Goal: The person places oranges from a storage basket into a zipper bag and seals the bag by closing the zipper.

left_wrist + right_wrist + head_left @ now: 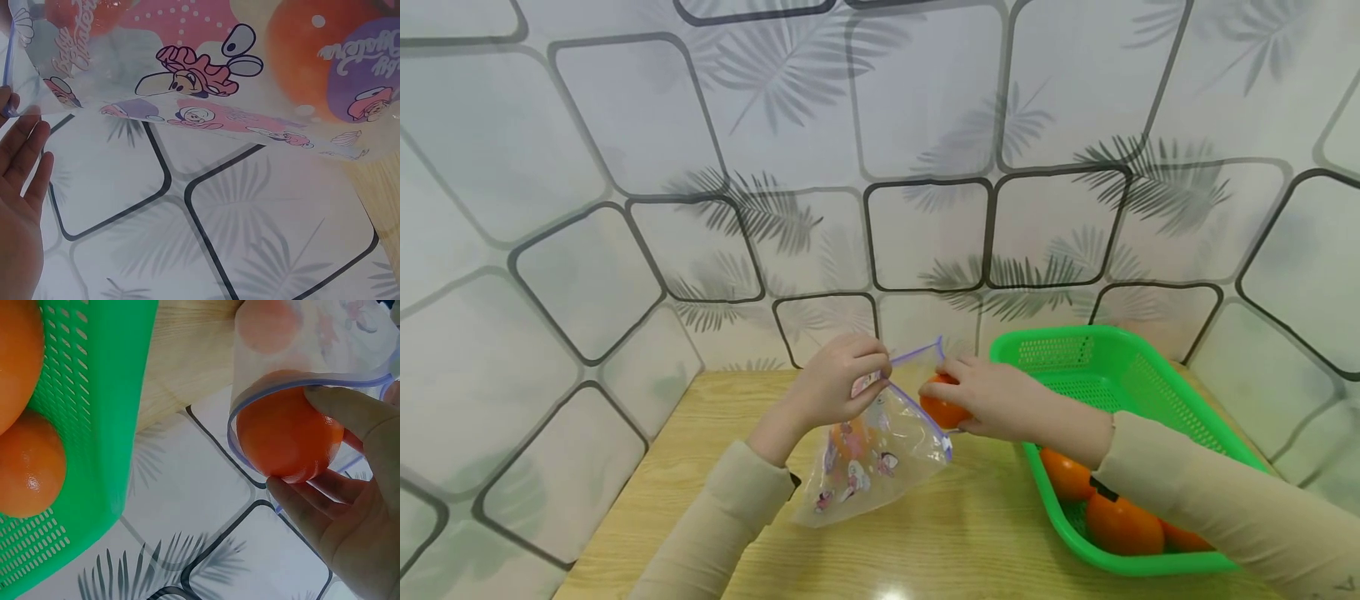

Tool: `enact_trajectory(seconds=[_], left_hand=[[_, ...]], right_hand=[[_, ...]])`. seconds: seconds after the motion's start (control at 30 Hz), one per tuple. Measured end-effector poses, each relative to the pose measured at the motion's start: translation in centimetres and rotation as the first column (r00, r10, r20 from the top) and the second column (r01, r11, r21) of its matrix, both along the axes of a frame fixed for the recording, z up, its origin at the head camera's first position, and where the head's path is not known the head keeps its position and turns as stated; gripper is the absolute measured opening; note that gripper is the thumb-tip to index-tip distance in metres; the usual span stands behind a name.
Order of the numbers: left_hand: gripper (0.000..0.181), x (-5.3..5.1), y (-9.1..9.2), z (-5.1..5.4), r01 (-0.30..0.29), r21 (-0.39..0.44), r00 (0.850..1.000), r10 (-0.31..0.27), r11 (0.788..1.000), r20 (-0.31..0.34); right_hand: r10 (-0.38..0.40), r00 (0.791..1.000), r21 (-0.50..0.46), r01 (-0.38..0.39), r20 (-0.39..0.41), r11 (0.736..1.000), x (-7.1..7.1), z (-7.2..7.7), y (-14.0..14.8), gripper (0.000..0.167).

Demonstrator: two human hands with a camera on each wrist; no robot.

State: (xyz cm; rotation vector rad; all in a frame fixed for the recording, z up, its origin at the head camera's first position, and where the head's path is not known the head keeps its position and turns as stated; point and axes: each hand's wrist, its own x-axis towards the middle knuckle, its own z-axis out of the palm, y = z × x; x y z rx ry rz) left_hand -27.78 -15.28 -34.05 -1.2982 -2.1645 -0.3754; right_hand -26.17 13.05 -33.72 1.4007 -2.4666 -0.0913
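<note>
A clear printed bag with a purple zip edge hangs over the table, its mouth open. My left hand pinches the bag's top edge; in the left wrist view that hand is at the far left, beside the printed plastic. Between the fingers and thumb of my right hand is an orange. The right wrist view has this orange partly inside the bag's mouth, held by the right hand. Orange shapes show through the plastic.
On the right stands a green perforated basket, with several oranges at its near end, partly under my right forearm. Wood-grain table lies below the hands. A patterned covering rises behind and at both sides.
</note>
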Motion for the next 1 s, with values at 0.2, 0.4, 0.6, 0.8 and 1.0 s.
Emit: enact_trajectory(seconds=[0.2, 0.4, 0.6, 0.8, 1.0], left_hand=[[0.011, 0.0, 0.0, -0.2, 0.001, -0.003, 1.000, -0.001, 1.000, 0.001], [0.012, 0.0, 0.0, -0.3, 0.000, -0.003, 1.000, 0.000, 1.000, 0.005], [0.013, -0.1, 0.0, -0.5, 0.005, -0.006, 1.000, -0.005, 1.000, 0.003], [0.012, -0.2, -0.1, -0.4, 0.000, 0.009, 1.000, 0.000, 1.000, -0.010], [0.011, -0.3, -0.2, -0.3, -0.002, 0.003, 1.000, 0.002, 1.000, -0.002]], right_hand=[[0.004, 1.000, 0.004, -0.004, -0.005, 1.000, -0.1, -0.3, 0.0, 0.057], [0.012, 1.000, 0.002, -0.012, -0.004, 1.000, -0.3, -0.4, 0.1, 0.060], [0.002, 1.000, 0.010, -0.002, 0.016, 1.000, -0.4, -0.4, 0.4, 0.063], [-0.013, 1.000, 0.027, 0.013, 0.019, 1.000, -0.3, -0.3, 0.8, 0.061], [-0.035, 0.999, 0.040, 0.035, 0.004, 0.999, -0.1, 0.0, 1.3, 0.065]])
